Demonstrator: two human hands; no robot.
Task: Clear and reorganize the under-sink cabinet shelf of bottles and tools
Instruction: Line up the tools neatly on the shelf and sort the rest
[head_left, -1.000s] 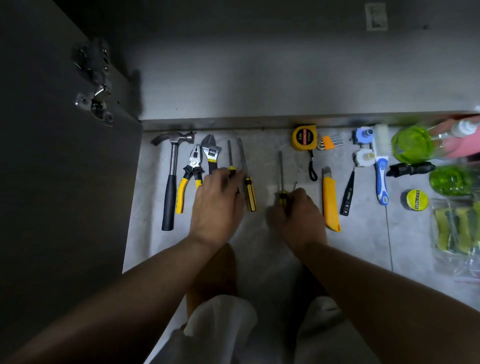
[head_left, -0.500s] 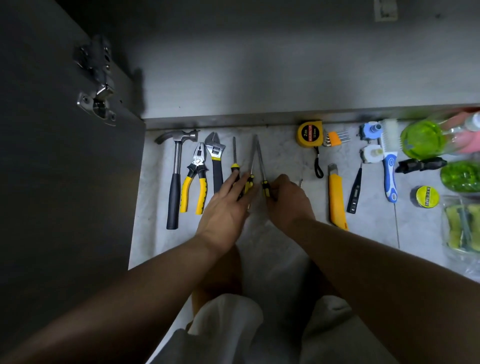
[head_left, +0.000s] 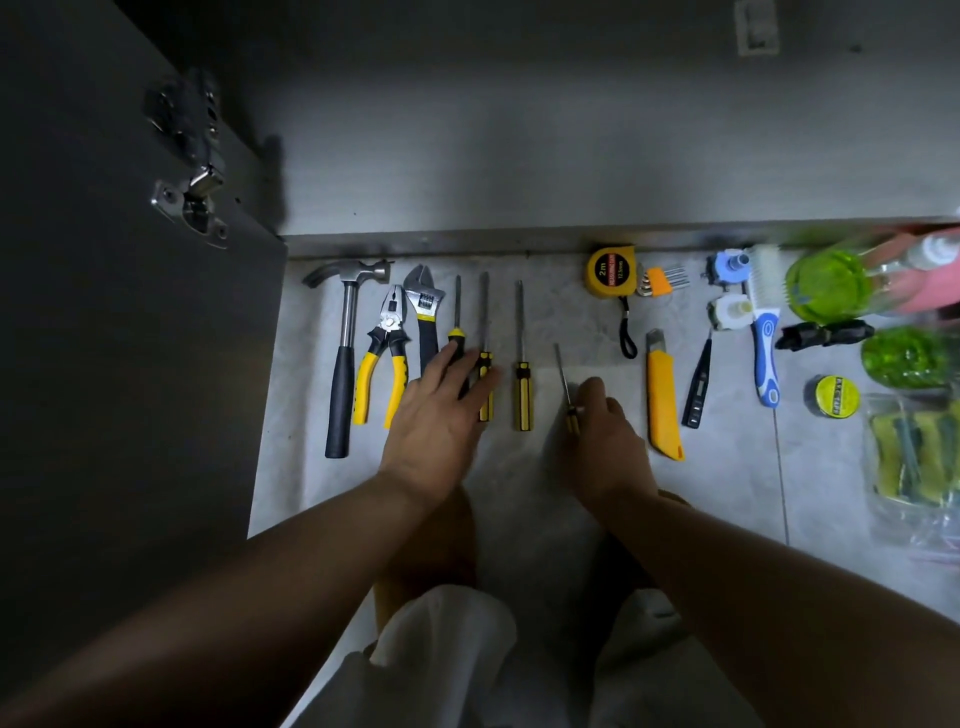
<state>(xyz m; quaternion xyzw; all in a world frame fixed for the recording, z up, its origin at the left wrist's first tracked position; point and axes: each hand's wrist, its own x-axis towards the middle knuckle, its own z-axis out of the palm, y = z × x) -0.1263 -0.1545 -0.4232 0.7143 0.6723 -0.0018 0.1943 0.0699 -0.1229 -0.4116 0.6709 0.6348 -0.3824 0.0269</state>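
Screwdrivers lie in a row on the grey tiled floor (head_left: 727, 467), shafts pointing at the cabinet. The left grip (head_left: 436, 415), fingers spread flat, presses on the long yellow-and-black-handled screwdriver (head_left: 485, 322). The right grip (head_left: 608, 441) pinches the small thin yellow-handled screwdriver (head_left: 563, 379). It is best set down parallel, between the loose yellow-and-black screwdriver (head_left: 521, 400) and the yellow utility knife (head_left: 664, 405), with handle ends level.
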